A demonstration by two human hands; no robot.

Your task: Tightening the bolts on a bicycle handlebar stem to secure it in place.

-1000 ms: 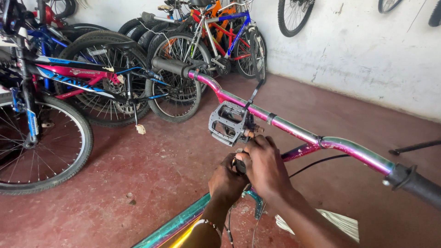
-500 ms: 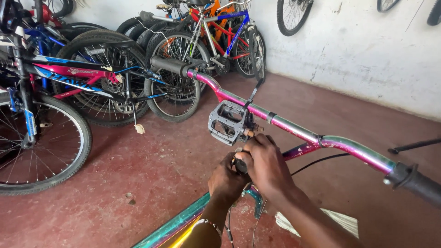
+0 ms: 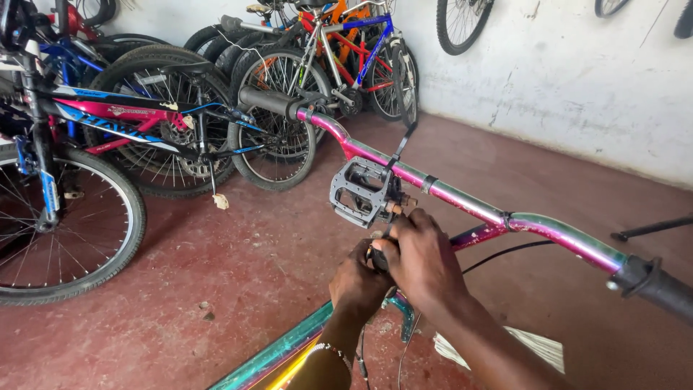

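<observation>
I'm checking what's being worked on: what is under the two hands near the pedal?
Both hands close over a small dark part just below the grey pedal; they cover most of it. Beneath lie the bike frame, a thin cable and red floor.

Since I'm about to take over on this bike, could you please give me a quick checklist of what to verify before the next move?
1. Both hands on the work: left hand and right hand close together below the handlebar: ok.
2. Small part between the fingers: hidden by the hands: cannot tell.
3. Grey pedal perched against the handlebar: whether it is secured: cannot tell.
4. Black cable trails loose behind the right hand: not ok.
5. Paper lying on the red floor underfoot: not ok.
6. Parked bicycles stand apart from the hands: ok.
</observation>
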